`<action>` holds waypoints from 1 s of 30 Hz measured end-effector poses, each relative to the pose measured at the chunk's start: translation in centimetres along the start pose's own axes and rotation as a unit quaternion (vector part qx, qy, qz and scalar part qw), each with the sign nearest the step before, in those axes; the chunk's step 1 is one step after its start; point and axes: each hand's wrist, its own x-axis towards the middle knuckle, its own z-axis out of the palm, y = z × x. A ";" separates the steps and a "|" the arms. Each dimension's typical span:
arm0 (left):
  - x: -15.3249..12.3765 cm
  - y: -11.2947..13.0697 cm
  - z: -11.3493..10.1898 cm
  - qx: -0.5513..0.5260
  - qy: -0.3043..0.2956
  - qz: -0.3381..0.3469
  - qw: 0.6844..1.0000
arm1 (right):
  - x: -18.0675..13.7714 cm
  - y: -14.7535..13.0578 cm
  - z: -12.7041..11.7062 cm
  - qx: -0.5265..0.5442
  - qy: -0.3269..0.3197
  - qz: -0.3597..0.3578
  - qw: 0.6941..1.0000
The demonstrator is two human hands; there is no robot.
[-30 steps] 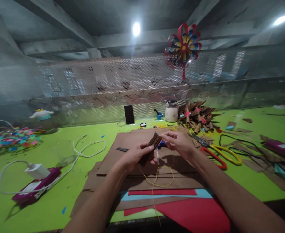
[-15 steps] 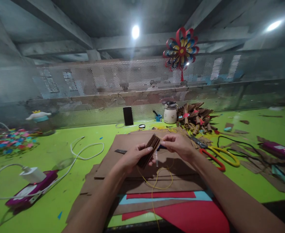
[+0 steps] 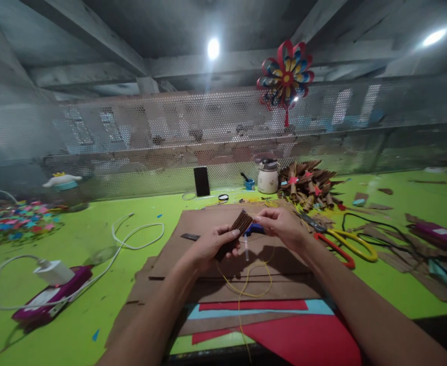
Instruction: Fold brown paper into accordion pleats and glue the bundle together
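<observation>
My left hand (image 3: 212, 246) is closed around a brown, accordion-folded strip of paper or card (image 3: 238, 229), held tilted with its upper end toward my right hand. My right hand (image 3: 280, 226) is pinched beside that end, on what looks like a thin yellow string (image 3: 257, 295). The string loops down over the cardboard and hangs past the front edge. Behind the fingers lies a blue tool (image 3: 256, 230), partly hidden, with a short translucent stick (image 3: 247, 250) near it. Brown cardboard sheets (image 3: 193, 223) lie stacked beneath both hands.
Scissors with red and yellow handles (image 3: 345, 244) lie right of my right hand. A dark blade (image 3: 190, 237) rests on the cardboard. Behind stand a white jar (image 3: 267, 178), a heap of folded brown pieces (image 3: 311, 185) and a black phone-like slab (image 3: 201, 181). A purple power strip (image 3: 54, 295) sits left.
My right hand has shifted slightly; more of the blue tool shows behind it. My left hand has turned the folded strip a little, so its pleated end shows more.
</observation>
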 end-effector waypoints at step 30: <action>-0.7 0.6 -0.3 -0.004 -0.032 0.008 0.999 | 2.3 0.9 -8.0 -0.135 0.398 -0.089 0.903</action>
